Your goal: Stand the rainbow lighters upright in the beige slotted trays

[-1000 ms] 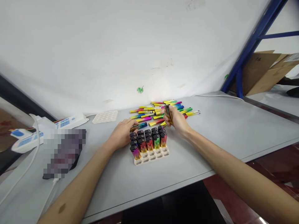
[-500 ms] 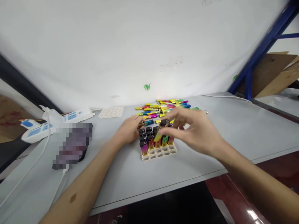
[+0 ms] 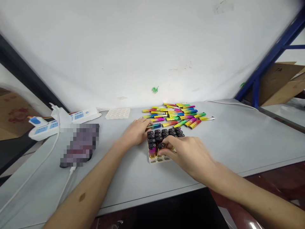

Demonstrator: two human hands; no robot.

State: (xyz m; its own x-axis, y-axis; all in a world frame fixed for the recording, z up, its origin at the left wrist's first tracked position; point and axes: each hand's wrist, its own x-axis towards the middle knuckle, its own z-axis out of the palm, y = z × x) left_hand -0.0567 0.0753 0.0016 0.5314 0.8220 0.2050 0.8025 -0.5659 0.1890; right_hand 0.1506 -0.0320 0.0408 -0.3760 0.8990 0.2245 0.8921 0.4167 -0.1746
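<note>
The black-capped lighter (image 3: 161, 145), just below the frame's centre, stands in the pale tray (image 3: 153, 161), pinched in the right hand (image 3: 193, 154). It is probably light, rigid and slick-sided, best held just under the cap. The left hand (image 3: 134, 132) curls at a blue lighter (image 3: 156, 126); whether it grips, I cannot tell. Beyond, loose lighters (image 3: 175, 114) strew the tabletop (image 3: 228, 136).

Lighters (image 3: 152, 150) in tray: black tops, shiny bodies, one magenta-purple fading to yellow. Tray (image 3: 156, 160) off-white. Loose pile (image 3: 175, 115) metallic: yellow, red, green, blue, magenta, mostly two-tone fades. Tabletop (image 3: 128, 178) plain light grey. Wall (image 3: 133, 47) white, green mark (image 3: 154, 90). Power strip (image 3: 84, 116) white with blue panels. Frame (image 3: 274, 58) blue. Boxes (image 3: 269, 78) brown.
</note>
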